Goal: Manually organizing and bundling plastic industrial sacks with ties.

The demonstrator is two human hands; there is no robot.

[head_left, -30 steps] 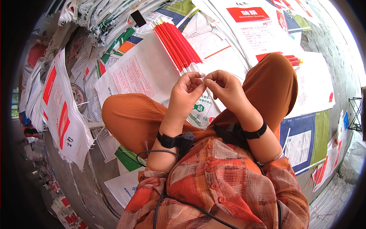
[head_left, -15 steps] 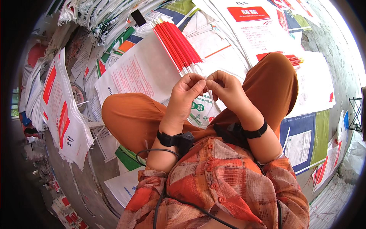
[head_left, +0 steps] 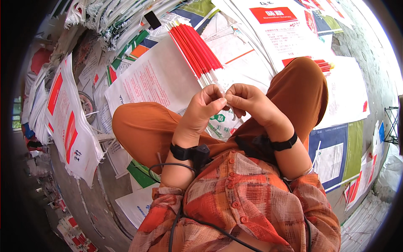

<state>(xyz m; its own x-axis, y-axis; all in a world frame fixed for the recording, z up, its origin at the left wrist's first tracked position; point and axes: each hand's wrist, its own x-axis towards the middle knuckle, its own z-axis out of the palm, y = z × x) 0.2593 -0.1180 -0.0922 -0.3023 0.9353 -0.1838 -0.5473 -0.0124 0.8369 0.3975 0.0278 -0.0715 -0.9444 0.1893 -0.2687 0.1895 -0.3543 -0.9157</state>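
1. Both hands have dipped a little toward the body since the earlier frames, the left hand (head_left: 200,107) and the right hand (head_left: 248,100) sinking together, and a pale end now shows below the right fingers.
2. Nearest of all, we have a plaid shirt (head_left: 239,185) in orange and red, a black cable (head_left: 218,229) looping across it.
3. Up the forearms, a black wristband (head_left: 183,152) on the left, another on the right.
4. Now the fingers! Thumb and forefinger pinch on each side, fingertips practically meeting, clamped on a thin white strip (head_left: 234,114), most of it hidden by the fingers.
5. Below them, between brown trousers (head_left: 147,128) bent wide at the knees, lies a white sack with green print (head_left: 219,121).
6. Just past the fingertips, a bundle of red sticks (head_left: 195,52) fans out, white ends toward the hands; whether they touch, I cannot tell.
7. Off by the right knee, more red tips (head_left: 324,66) peek out.
8. Further out, a small black slab (head_left: 152,19) sits near heaped white sacks (head_left: 109,19).
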